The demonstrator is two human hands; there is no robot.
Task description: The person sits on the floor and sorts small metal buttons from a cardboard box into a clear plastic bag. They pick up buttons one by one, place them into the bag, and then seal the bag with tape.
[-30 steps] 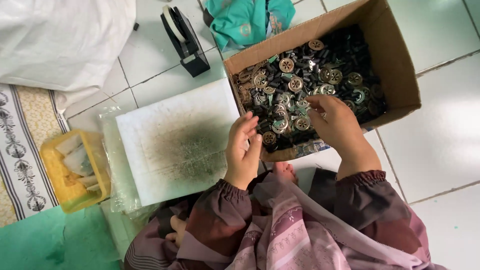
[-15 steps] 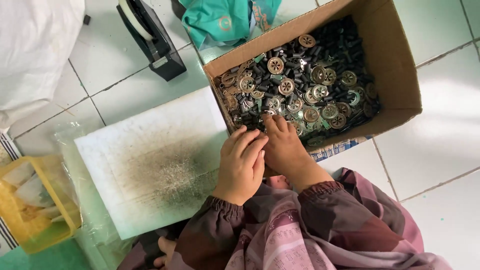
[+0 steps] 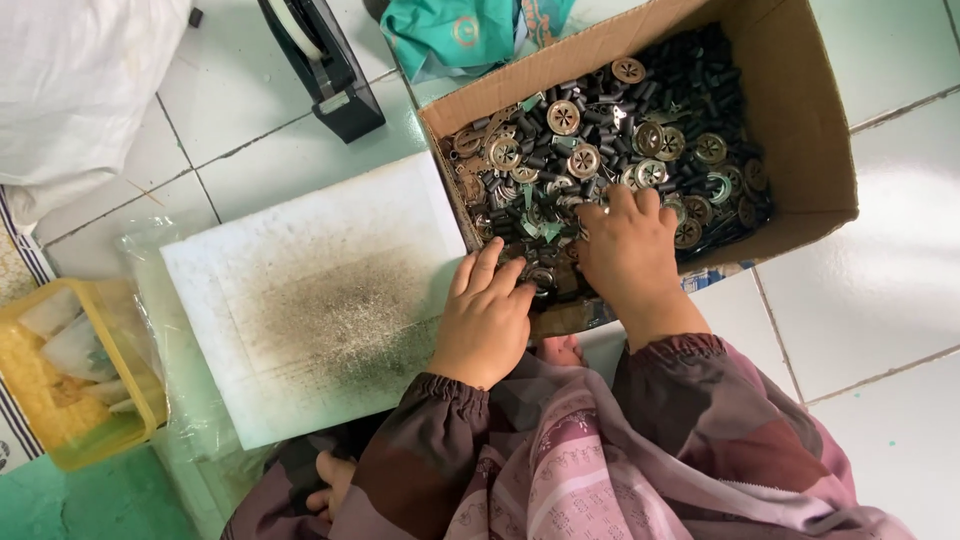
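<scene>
While the tiled floor (image 3: 880, 300) spreads beneath us, our cardboard box (image 3: 800, 100) brims with metal discs (image 3: 583, 160); the smudged white board (image 3: 320, 300) lies beside it, our right hand (image 3: 630, 255) and left hand (image 3: 487, 320) digging in, grips hidden.

Single head-worn view, looking almost straight down from above the seated person onto the tiled floor (image 3: 880, 300), close enough that the sleeved forearms fill the lower edge. The cardboard box (image 3: 800, 110) occupies the upper right, the white board (image 3: 300, 300) the centre left, the yellow container (image 3: 60, 420) the left edge. No second view shares the scene.
</scene>
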